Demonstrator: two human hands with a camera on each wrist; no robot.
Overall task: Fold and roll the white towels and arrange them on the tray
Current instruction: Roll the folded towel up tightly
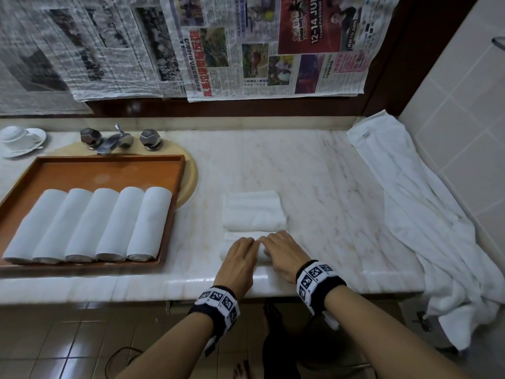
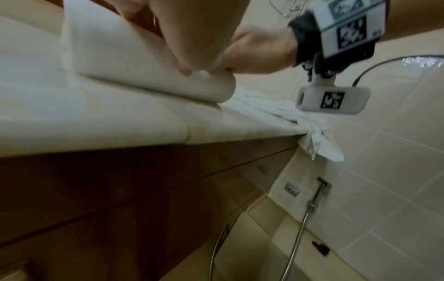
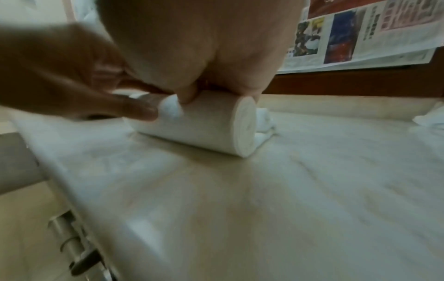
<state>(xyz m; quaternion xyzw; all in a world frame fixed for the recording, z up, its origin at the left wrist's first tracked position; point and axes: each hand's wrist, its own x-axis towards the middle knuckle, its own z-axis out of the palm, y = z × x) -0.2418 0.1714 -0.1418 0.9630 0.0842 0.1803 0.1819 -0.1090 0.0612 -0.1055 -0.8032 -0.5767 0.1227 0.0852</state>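
A white towel roll [image 1: 224, 250] lies near the front edge of the marble counter [image 1: 328, 187]. My left hand [image 1: 240, 253] and right hand [image 1: 278, 250] sit side by side on it, fingers curled over the top. In the right wrist view the roll [image 3: 211, 125] shows its spiral end, with the right thumb pressed on its near side. A short flat strip of the towel [image 1: 237, 235] lies beyond the hands. A folded white towel [image 1: 252, 210] sits just behind that. At the left, the wooden tray [image 1: 109, 159] holds several rolled towels [image 1: 109, 222] in a row.
A chrome faucet [image 1: 109, 140] and a cup on a saucer [image 1: 19, 138] stand behind the tray. A large white cloth [image 1: 410, 201] drapes along the counter's right side and over its edge. Newspapers [image 1: 246, 45] cover the back wall. A tiled wall [image 1: 464, 105] bounds the right.
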